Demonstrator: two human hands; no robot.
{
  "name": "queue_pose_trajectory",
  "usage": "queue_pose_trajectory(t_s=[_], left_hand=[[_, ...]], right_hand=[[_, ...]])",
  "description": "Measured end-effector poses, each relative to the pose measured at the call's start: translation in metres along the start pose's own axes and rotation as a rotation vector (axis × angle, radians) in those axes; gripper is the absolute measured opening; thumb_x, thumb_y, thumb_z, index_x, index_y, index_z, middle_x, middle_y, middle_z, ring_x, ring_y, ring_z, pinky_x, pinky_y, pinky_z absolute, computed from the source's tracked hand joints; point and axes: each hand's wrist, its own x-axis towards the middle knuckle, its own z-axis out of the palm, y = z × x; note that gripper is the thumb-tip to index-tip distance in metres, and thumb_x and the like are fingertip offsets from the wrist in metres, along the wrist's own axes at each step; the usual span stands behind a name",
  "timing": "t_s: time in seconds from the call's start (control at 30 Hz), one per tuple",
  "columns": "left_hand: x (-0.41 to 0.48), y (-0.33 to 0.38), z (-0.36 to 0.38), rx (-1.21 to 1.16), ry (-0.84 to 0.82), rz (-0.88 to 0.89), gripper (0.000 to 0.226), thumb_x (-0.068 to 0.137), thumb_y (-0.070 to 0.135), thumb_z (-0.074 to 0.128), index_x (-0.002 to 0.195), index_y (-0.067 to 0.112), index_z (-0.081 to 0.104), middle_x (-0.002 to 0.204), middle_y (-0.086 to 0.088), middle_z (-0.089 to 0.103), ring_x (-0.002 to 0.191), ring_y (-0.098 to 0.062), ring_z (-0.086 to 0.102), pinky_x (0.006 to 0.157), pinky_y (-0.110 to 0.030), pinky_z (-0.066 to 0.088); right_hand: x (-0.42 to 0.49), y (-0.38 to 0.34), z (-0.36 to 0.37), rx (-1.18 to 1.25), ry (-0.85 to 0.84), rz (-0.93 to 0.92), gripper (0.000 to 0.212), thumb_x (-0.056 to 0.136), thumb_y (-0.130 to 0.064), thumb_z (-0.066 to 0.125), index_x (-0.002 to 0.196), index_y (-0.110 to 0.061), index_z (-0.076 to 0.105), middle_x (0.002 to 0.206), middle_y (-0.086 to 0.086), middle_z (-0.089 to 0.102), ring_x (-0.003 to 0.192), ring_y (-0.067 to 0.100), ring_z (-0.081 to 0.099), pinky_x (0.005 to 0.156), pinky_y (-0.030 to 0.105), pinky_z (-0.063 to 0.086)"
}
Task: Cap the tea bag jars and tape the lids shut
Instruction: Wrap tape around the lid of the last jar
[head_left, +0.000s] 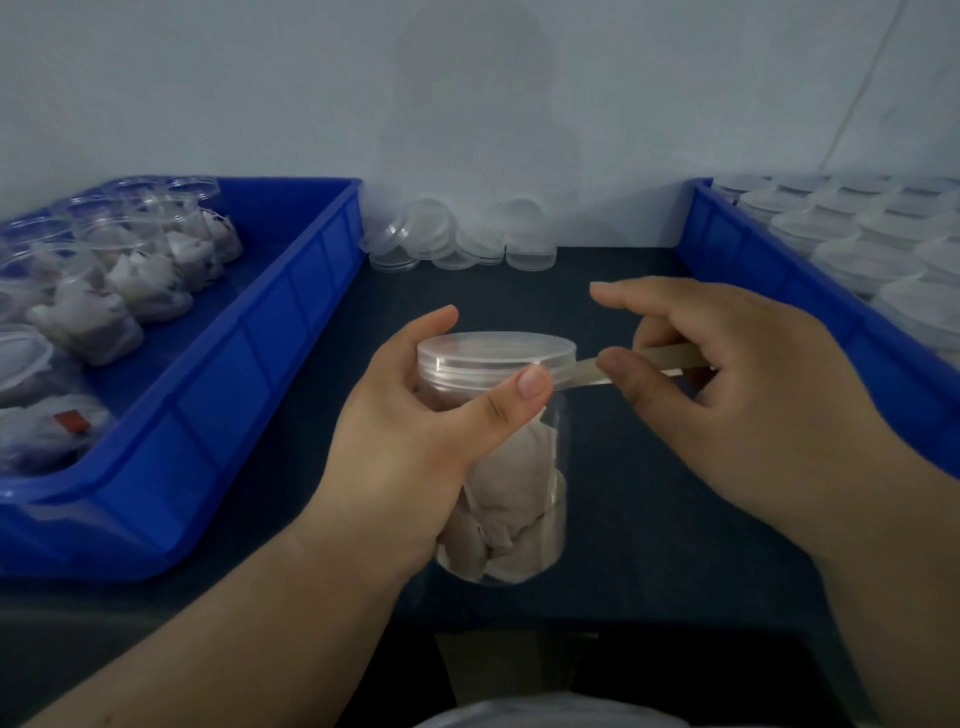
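A clear jar (514, 499) packed with white tea bags is held above the dark table, tilted slightly toward me. A translucent lid (496, 353) sits on it. My left hand (410, 441) grips the jar's neck, with the thumb pressing one end of a tape strip (587, 371) against the lid's rim. My right hand (727, 395) pinches the tape between thumb and fingers and holds it stretched out to the right of the lid. The roll of tape is hidden inside my right hand.
A blue bin (249, 364) on the left holds several open jars of tea bags (124, 291). Loose lids (457, 234) lie by the back wall. A second blue bin (769, 270) on the right holds several capped jars (872, 239).
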Motion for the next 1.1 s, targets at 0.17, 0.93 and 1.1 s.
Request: queue_pose_trajectory(t_s=[0.17,0.93,1.1], left_hand=[[-0.004,0.006,-0.001,-0.065,-0.049,-0.027,0.111,0.033,0.080,0.087,0.133,0.042,0.057,0.120,0.019,0.070,0.110,-0.006,0.070,0.088,-0.028,0.056],[-0.006,0.005,-0.002,0.060,-0.161,-0.020,0.119,0.032,0.084,0.083,0.139,0.050,0.045,0.125,0.029,0.063,0.117,0.003,0.062,0.091,-0.026,0.053],[-0.007,0.010,-0.001,0.348,-0.042,0.125,0.122,0.037,0.095,0.067,0.145,0.057,0.025,0.116,0.055,0.043,0.115,0.027,0.043,0.080,-0.011,0.041]], right_hand=[[-0.003,-0.004,0.009,-0.062,0.103,-0.034,0.045,0.093,-0.040,0.054,0.132,-0.020,0.059,0.079,-0.011,0.055,0.072,0.002,0.043,0.075,0.008,0.036],[-0.010,-0.012,0.015,-0.191,0.033,0.006,0.044,0.092,-0.046,0.046,0.126,-0.022,0.061,0.088,-0.013,0.051,0.082,0.010,0.052,0.074,0.030,0.038],[-0.009,-0.017,0.014,-0.171,0.002,-0.030,0.034,0.091,-0.050,0.046,0.107,-0.024,0.062,0.084,-0.012,0.059,0.075,0.005,0.052,0.065,0.022,0.039]])
